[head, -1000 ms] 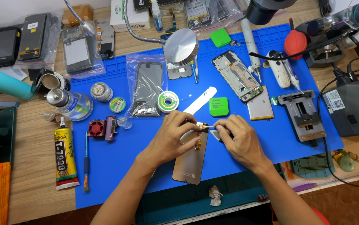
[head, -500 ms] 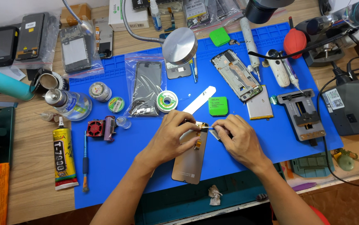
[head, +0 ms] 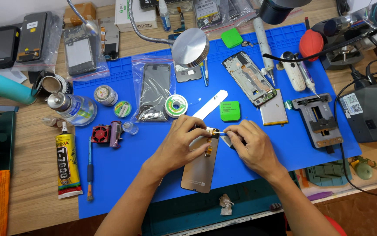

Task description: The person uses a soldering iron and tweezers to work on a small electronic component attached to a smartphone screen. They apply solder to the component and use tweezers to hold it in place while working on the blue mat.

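A phone screen panel (head: 200,168) lies face down on the blue work mat (head: 122,175), its flex cable end at the top. My left hand (head: 183,142) presses on the panel's upper left corner. My right hand (head: 250,146) pinches a thin pair of tweezers (head: 220,132) whose tip touches the gold flex connector (head: 210,133) at the panel's top edge. Both hands meet over that connector.
An open phone frame (head: 249,78), a battery (head: 273,107), a green square pad (head: 230,111), a white plastic pry tool (head: 210,105), a solder wick spool (head: 176,105) and a bagged phone part (head: 153,89) lie beyond my hands. A glue tube (head: 67,164), small fan (head: 101,133) and bottle (head: 72,107) sit left; a clamp jig (head: 317,120) right.
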